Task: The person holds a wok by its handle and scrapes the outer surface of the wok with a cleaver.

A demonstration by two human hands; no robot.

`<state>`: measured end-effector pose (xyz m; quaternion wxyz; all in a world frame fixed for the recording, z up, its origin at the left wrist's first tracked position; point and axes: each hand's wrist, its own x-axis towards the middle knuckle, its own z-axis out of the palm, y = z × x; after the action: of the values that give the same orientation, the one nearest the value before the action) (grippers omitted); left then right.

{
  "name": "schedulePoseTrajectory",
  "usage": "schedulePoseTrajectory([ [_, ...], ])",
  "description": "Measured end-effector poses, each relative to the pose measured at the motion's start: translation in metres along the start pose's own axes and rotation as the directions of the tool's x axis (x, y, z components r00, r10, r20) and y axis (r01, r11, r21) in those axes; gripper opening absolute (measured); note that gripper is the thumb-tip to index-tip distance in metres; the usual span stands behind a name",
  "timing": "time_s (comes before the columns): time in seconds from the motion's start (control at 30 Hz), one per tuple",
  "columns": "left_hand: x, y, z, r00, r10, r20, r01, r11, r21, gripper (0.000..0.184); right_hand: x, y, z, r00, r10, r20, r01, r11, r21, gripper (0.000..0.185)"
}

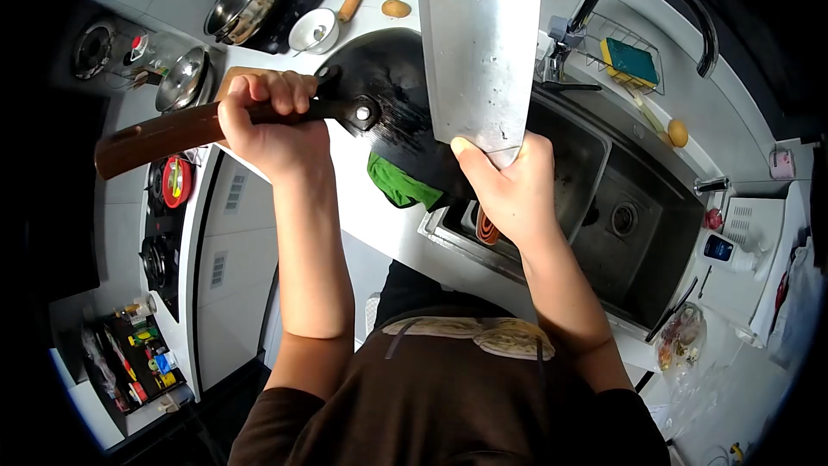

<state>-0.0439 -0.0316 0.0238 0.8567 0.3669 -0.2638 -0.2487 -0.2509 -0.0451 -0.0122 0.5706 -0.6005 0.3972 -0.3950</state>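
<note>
My left hand (280, 125) is wrapped round the brown wooden handle (159, 138) of a black wok (388, 78), whose dark outer surface is turned up over the counter. Against the wok's near edge lies a green cloth (401, 183). My right hand (511, 185) grips the lower end of a broad cleaver (485, 43), thumb on the metal, its wide blade upright and pointing away from me in front of the wok's right side. The cleaver's handle is hidden in my fingers.
A double sink (647, 224) with a curved faucet (707, 26) is at right. Beyond it, a wire rack holds a sponge (630, 62). A white bowl (313, 32), steel pot (243, 4) and potato (396, 8) stand behind the wok. A red bowl (177, 181) is at left.
</note>
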Motion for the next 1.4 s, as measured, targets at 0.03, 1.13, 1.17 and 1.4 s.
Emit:
schedulePoseTrajectory([
  [0.03, 0.000, 0.000, 0.000, 1.000, -0.009, -0.019, 0.009, 1.000, 0.001, 0.022, -0.001, 0.002, 0.000, 1.000, -0.006, 0.002, 0.006, 1.000, 0.001, 0.011],
  [1.13, 0.010, -0.001, -0.010, 0.997, -0.032, 0.064, 0.036, 0.998, -0.054, 0.023, -0.049, 0.006, -0.057, 0.995, -0.089, -0.050, 0.079, 0.982, -0.174, 0.020],
  [1.17, 0.010, -0.001, -0.011, 0.997, -0.037, 0.066, 0.041, 0.997, -0.058, 0.023, -0.054, 0.001, -0.065, 0.985, -0.173, 0.004, 0.159, 0.894, -0.419, 0.023],
  [1.4, 0.012, 0.000, -0.019, 0.994, -0.041, 0.101, 0.047, 0.997, -0.062, 0.023, -0.073, -0.029, -0.088, 0.920, -0.165, 0.356, 0.386, 0.551, -0.740, 0.046],
])
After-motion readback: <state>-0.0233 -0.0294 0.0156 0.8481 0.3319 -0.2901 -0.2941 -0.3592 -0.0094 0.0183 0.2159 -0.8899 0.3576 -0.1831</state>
